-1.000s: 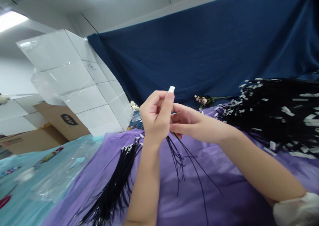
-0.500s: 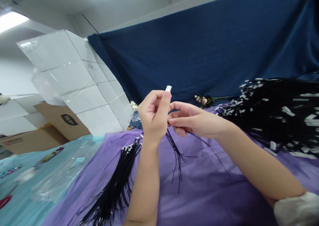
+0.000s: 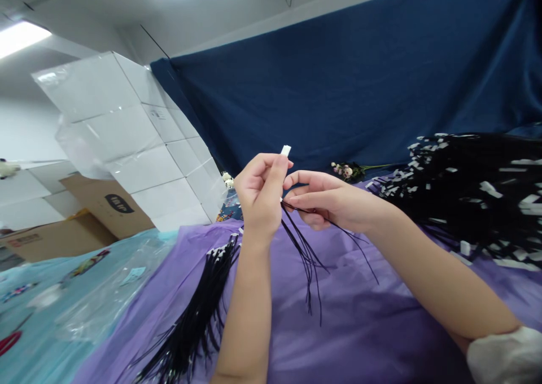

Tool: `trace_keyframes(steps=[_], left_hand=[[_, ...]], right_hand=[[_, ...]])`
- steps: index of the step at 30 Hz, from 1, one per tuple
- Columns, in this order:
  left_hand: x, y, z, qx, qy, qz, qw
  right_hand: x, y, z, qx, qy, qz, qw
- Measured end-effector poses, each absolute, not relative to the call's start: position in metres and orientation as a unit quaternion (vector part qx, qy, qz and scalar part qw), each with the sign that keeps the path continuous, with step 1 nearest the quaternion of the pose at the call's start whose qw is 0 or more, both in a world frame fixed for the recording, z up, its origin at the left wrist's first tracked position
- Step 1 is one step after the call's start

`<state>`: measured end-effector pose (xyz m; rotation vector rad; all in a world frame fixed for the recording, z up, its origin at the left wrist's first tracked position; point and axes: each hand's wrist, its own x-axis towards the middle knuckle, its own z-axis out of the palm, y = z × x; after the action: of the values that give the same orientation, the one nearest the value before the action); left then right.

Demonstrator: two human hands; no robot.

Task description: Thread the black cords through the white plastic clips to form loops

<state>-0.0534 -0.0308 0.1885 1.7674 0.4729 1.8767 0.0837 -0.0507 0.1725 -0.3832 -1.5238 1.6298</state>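
Raised in front of me, my left hand (image 3: pixel 262 192) is closed on several thin black cords. Their white end tabs (image 3: pixel 286 150) poke up above the thumb, and the loose cords (image 3: pixel 302 251) hang below the palm. Beside it, my right hand (image 3: pixel 322 200) pinches a few of the same strands between thumb and fingers, close to the left palm; their tails trail to the lower right. A bundle of black cords (image 3: pixel 199 310) with white tips lies on the purple cloth (image 3: pixel 351 327), left of my left forearm.
A large heap of black cords with white tabs (image 3: pixel 474 192) lies at the right. Stacked white boxes (image 3: pixel 127 130) and an open cardboard box (image 3: pixel 101 203) stand at the left. Flowers (image 3: pixel 345 170) lie near the blue curtain (image 3: pixel 339 90). Red-handled scissors (image 3: pixel 9 341) rest at lower left.
My right hand has shifted slightly, and its fingers now pinch strands a little apart from the left palm. The hanging cords have swung to the right and spread. My left hand stays nearly still.
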Motion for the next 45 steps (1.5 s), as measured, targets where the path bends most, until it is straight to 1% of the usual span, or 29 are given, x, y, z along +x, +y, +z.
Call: trace_keyframes(steps=[6,15,19,23,32,41,45], left_hand=[[-0.055,-0.029,0.189,0.647,0.178,0.695,0.256],[-0.056,-0.028,0.189,0.651,0.179,0.688,0.266],[-0.056,-0.029,0.189,0.65,0.169,0.691,0.267],[-0.056,-0.029,0.189,0.649,0.166,0.693,0.266],[-0.057,-0.029,0.189,0.655,0.172,0.692,0.251],[-0.067,-0.03,0.195,0.635,0.162,0.715,0.245],[-0.071,-0.033,0.198,0.629,0.152,0.724,0.239]], right_hand=[[0.085,-0.051,0.175,-0.164,-0.607,0.654,0.421],[0.083,-0.054,0.175,-0.163,-0.588,0.652,0.449],[0.084,-0.053,0.177,-0.174,-0.579,0.668,0.433],[0.088,-0.052,0.179,-0.191,-0.6,0.65,0.426],[0.092,-0.05,0.179,-0.21,-0.681,0.609,0.348],[0.098,-0.05,0.18,-0.254,-0.715,0.544,0.357],[0.097,-0.05,0.181,-0.26,-0.719,0.537,0.356]])
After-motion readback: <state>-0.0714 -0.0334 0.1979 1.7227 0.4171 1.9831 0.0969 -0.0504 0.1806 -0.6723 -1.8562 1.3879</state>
